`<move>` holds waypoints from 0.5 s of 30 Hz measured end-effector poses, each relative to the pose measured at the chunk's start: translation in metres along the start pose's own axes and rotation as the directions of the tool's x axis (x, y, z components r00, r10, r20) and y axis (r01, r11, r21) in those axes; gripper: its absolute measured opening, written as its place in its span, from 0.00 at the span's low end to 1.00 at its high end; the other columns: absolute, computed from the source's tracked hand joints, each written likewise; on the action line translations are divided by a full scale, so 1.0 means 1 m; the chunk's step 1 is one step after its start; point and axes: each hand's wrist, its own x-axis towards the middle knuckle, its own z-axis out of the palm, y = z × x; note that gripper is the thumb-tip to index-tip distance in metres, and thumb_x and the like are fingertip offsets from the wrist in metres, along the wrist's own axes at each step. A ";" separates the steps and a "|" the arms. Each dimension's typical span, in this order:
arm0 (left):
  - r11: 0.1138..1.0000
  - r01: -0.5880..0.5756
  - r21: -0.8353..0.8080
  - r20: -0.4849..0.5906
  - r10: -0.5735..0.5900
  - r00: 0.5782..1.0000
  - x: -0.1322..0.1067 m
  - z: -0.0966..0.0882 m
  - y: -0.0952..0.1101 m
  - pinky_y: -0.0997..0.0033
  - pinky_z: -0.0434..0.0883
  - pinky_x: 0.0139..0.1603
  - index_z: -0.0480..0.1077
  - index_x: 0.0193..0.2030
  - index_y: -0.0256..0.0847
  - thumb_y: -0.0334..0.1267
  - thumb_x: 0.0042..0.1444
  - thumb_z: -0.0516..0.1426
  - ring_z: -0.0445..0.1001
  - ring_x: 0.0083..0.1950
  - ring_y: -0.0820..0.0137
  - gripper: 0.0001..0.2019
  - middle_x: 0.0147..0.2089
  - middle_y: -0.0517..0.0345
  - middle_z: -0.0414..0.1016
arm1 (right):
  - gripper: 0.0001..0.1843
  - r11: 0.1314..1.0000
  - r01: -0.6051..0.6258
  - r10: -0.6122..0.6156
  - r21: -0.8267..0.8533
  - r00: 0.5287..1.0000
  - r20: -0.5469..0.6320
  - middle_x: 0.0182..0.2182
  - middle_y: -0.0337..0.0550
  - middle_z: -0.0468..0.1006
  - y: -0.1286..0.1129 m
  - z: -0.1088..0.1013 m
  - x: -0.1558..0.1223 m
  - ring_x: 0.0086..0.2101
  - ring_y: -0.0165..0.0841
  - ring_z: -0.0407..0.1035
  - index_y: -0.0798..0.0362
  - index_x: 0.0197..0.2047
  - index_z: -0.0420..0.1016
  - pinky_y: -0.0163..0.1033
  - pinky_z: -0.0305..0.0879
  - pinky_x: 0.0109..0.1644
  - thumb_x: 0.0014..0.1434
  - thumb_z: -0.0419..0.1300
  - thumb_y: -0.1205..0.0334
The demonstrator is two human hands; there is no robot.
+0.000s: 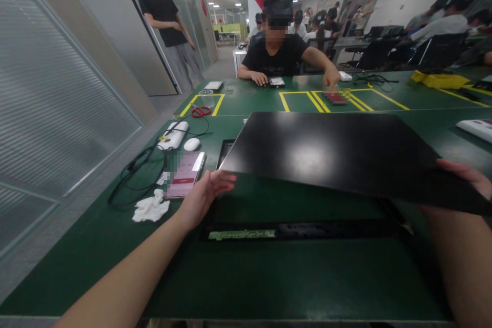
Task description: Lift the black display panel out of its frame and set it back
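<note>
A large flat black panel (330, 154) is tilted up off the green table, its near edge raised. My left hand (205, 195) grips the panel's near left corner, thumb on top. My right hand (467, 177) holds the near right edge, fingers curled over it. Under the panel lies a black frame (226, 148) with a narrow green circuit strip (242, 234) along its near side.
A phone (184, 174), a crumpled white tissue (151, 208), a white mouse (191, 144), a white charger and black cables (130, 171) lie at the left. Red scissors (200, 111) sit farther back. Another person (280, 46) works across the table; someone stands at the back left.
</note>
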 end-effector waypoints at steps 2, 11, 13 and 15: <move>1.000 -0.017 0.017 0.005 0.017 1.000 0.001 -0.002 -0.003 0.55 0.72 0.55 0.81 0.52 0.40 0.64 0.62 0.58 0.79 0.48 0.55 0.29 0.47 0.45 0.84 | 0.16 0.995 0.005 0.002 0.102 0.998 -0.067 0.42 0.54 0.83 -0.010 0.008 -0.004 0.51 0.60 0.76 0.45 0.38 0.81 0.73 0.72 0.53 0.47 0.59 0.51; 0.988 -0.060 0.141 0.116 0.043 0.992 0.001 -0.009 -0.011 0.56 0.73 0.54 0.81 0.51 0.39 0.56 0.68 0.56 0.79 0.46 0.58 0.23 0.46 0.46 0.83 | 0.18 0.949 0.179 -0.140 0.260 0.977 -0.160 0.45 0.52 0.80 -0.033 0.028 -0.009 0.50 0.58 0.75 0.43 0.38 0.77 0.74 0.71 0.48 0.42 0.56 0.59; 0.984 -0.070 0.163 0.126 0.050 0.991 0.000 -0.009 -0.010 0.55 0.74 0.53 0.81 0.51 0.38 0.55 0.68 0.56 0.79 0.47 0.58 0.23 0.46 0.46 0.83 | 0.15 0.944 0.183 -0.135 0.274 0.973 -0.186 0.44 0.53 0.80 -0.031 0.025 -0.005 0.51 0.58 0.74 0.44 0.34 0.75 0.74 0.72 0.47 0.40 0.56 0.59; 0.980 -0.075 0.183 0.134 0.051 0.990 -0.001 -0.007 -0.007 0.55 0.74 0.53 0.82 0.51 0.39 0.55 0.68 0.56 0.79 0.47 0.58 0.22 0.46 0.46 0.83 | 0.13 0.948 0.188 -0.130 0.258 0.965 -0.226 0.44 0.54 0.79 -0.025 0.017 0.002 0.53 0.59 0.72 0.44 0.32 0.73 0.74 0.71 0.46 0.39 0.56 0.58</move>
